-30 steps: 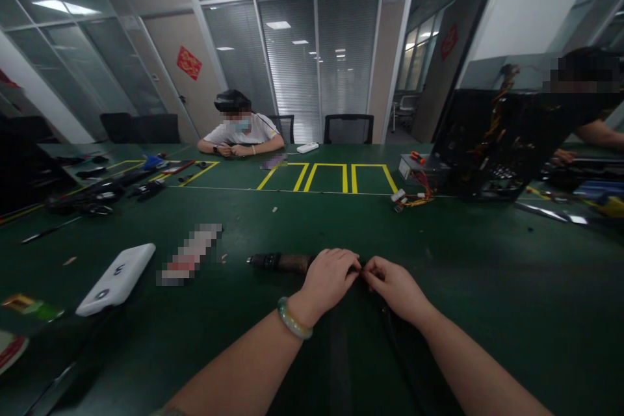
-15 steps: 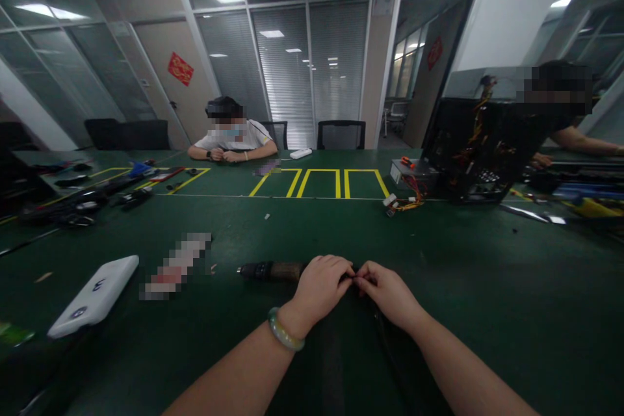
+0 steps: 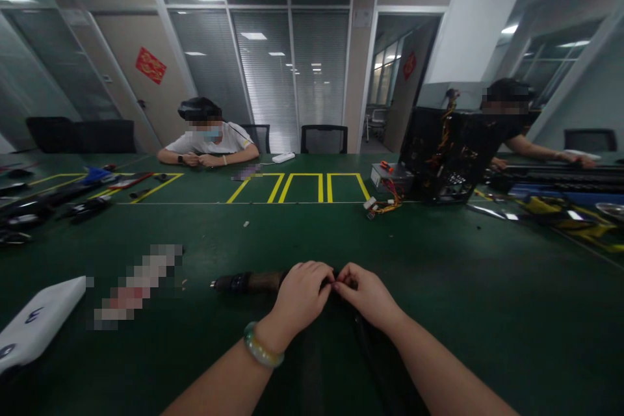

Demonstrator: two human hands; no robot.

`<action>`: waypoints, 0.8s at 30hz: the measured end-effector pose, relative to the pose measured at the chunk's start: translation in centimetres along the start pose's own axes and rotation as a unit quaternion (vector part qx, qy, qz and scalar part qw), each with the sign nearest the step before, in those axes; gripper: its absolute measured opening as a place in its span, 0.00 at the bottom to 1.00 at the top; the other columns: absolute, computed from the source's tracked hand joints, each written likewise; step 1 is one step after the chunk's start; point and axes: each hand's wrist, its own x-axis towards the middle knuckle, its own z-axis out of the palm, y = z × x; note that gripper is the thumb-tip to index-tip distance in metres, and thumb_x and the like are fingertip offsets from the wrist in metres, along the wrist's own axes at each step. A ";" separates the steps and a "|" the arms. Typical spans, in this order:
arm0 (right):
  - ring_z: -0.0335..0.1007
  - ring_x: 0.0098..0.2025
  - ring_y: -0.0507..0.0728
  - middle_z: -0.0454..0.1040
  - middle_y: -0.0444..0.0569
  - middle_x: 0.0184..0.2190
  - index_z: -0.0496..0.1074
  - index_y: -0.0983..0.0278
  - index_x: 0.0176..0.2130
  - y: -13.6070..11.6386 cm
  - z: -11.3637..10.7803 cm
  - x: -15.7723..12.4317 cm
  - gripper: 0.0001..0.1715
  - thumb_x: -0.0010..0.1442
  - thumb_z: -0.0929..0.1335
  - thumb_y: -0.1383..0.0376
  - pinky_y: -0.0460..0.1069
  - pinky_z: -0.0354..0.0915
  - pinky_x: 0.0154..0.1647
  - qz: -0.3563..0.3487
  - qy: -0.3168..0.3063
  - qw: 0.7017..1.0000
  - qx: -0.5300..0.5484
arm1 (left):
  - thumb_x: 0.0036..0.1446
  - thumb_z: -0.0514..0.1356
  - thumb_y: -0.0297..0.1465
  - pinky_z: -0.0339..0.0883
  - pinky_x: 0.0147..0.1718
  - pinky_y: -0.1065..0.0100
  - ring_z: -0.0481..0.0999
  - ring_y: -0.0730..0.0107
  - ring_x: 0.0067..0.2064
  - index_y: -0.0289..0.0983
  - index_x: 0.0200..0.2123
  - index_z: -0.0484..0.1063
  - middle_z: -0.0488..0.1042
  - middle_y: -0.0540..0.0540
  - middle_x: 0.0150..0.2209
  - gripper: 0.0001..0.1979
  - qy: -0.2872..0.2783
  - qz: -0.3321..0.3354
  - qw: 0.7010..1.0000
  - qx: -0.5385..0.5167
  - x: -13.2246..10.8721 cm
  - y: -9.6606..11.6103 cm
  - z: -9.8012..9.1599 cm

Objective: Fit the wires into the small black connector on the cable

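green desk (image 3: 487, 312) all across the view, and both bare hands are down on it near the front edge. left hand (image 3: 299, 296), with a pale green bracelet (image 3: 260, 351) at the wrist, comes in knuckles up. right hand (image 3: 365, 296) meets it tip to tip. fingers (image 3: 322, 276) of the left are curled shut, those of the right are pressed together too, and both sets are clamped on a small dark piece (image 3: 336, 281) right between the hands. it is too small and too dark to make out.

just left of the left hand a dark cylinder (image 3: 244, 283) lies flat on the desk, brownish in its middle, with one end running under that hand. between the forearms a dark band (image 3: 312, 370) runs from the hands toward the bottom edge.

out on the left sits a white device (image 3: 34, 331), partly cut off by the frame, with a blurred item (image 3: 136, 286) beside it. mid-desk there are yellow tape boxes (image 3: 302, 185). to the right of them is an open computer case (image 3: 443, 156), with a bundle of coloured wires (image 3: 385, 203) spilling out near it.

across the desk a person in a white shirt (image 3: 209, 143) sits with hands together on the surface, a white remote (image 3: 283, 157) not far off. on the far right another person in black (image 3: 511, 130) reaches one arm out along the desk behind the case.
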 end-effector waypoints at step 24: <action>0.71 0.30 0.51 0.76 0.41 0.29 0.72 0.60 0.36 0.1 -0.2 -0.1 0.03 0.60 0.67 0.64 0.44 0.60 0.29 -0.039 -0.001 0.999 -0.021 | 0.59 0.60 0.27 0.62 0.45 0.59 0.72 0.61 0.46 0.41 0.37 0.69 0.74 0.50 0.42 0.03 0.000 0.000 1.000 0.010 0.1 -0.1 0.0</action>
